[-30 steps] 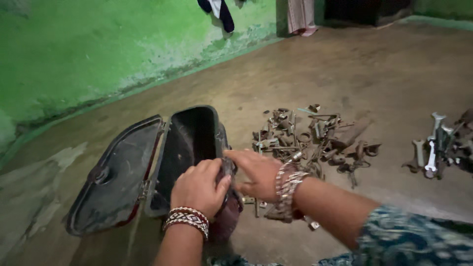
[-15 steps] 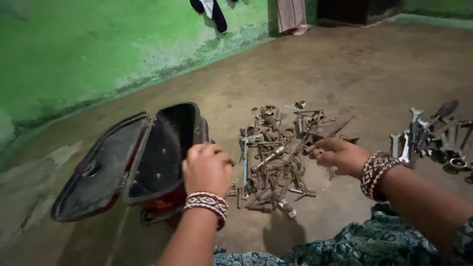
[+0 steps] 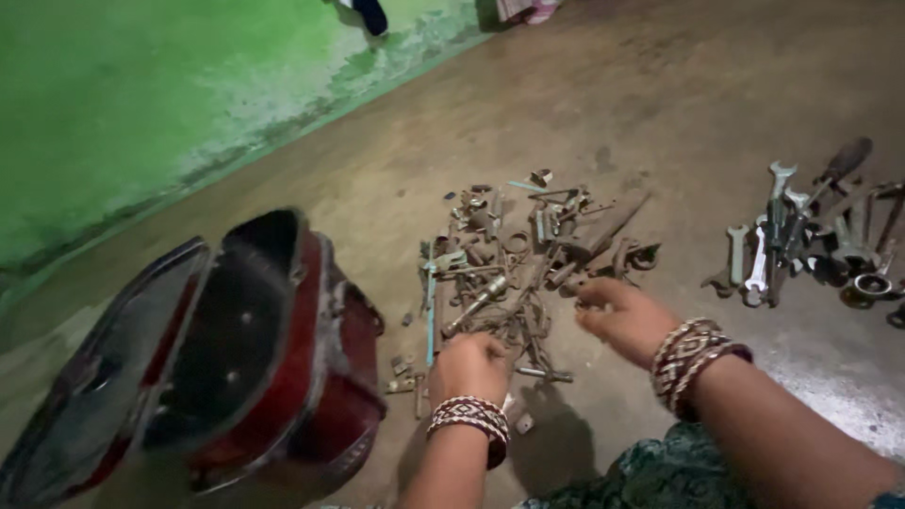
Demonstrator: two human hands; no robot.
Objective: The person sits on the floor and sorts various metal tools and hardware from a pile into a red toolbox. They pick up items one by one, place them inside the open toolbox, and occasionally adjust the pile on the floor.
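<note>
1. Rusty metal parts (image 3: 514, 273), bolts, brackets and short rods among them, lie in a loose heap on the concrete floor (image 3: 603, 104), between an open case and a separate row of tools.
2. Left hand (image 3: 468, 366) rests on the near edge of the heap, knuckles up and fingers curled down onto the parts; whether it pinches any piece cannot be told, since the fingertips are hidden.
3. Right hand (image 3: 627, 319) lies on the right side of the heap, its fingers bent and touching small pieces beneath them; what it grips, if anything, cannot be told.
4. Both wrists wear beaded bracelets, the left bracelet (image 3: 468, 420) patterned dark and light, the right bracelets (image 3: 693, 353) stacked.
5. The open case (image 3: 236, 368), dark red with a black inside, stands to the left of the heap, its lid (image 3: 90, 396) swung out further left.
6. A thin blue rod (image 3: 430, 311) lies along the heap's left edge.
7. Spanners (image 3: 764, 250) and a screwdriver (image 3: 839, 165) lie well apart to the right.
8. A green wall (image 3: 141, 85) rises behind the floor.
</note>
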